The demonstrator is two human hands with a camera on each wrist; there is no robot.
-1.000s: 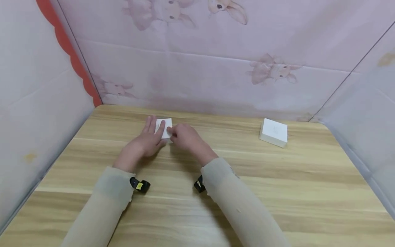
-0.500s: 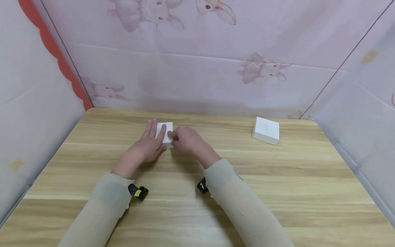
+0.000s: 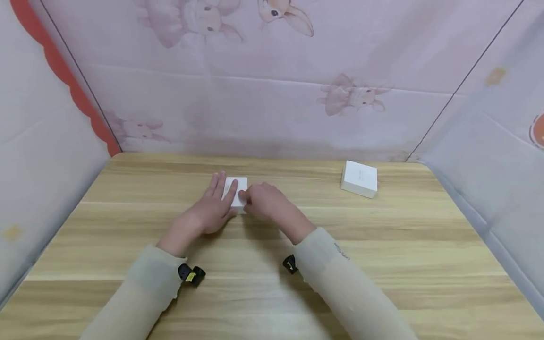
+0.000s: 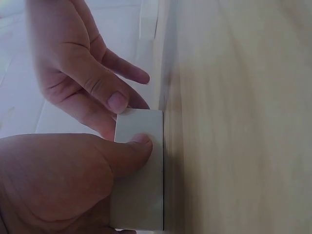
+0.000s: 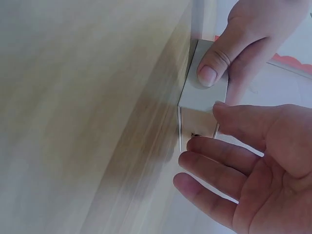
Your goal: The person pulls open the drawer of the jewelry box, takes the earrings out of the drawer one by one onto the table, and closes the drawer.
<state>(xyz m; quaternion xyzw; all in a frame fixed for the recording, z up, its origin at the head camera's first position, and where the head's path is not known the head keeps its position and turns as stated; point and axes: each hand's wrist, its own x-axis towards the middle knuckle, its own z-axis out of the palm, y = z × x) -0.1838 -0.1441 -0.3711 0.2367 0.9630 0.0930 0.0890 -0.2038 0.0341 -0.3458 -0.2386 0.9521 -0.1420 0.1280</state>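
A small white box point(image 3: 241, 183) lies on the table toward the back, left of centre. My left hand point(image 3: 208, 212) holds it, fingers stretched across its top and thumb on its near side point(image 4: 136, 195). At the box's right end is my right hand point(image 3: 267, 200), its fingers bent. In the right wrist view the right thumb touches the box's edge, and the index fingertip is at the end face, by a small dark mark point(image 5: 195, 135). This end face point(image 5: 199, 121) looks brownish and set between thin pale edges. The left fingers hide part of the top.
Another white box point(image 3: 359, 179) with faint print stands at the back right of the wooden table point(image 3: 382, 264). Behind it hangs a pink cloth wall point(image 3: 263, 113) with rabbit pictures. Pale cloth walls border both sides. A small black camera point(image 3: 192, 275) sits at the left cuff.
The head view has shifted, so the far box and wall sit further left in it. Both hands stay at the near white box with nearly the same hold.
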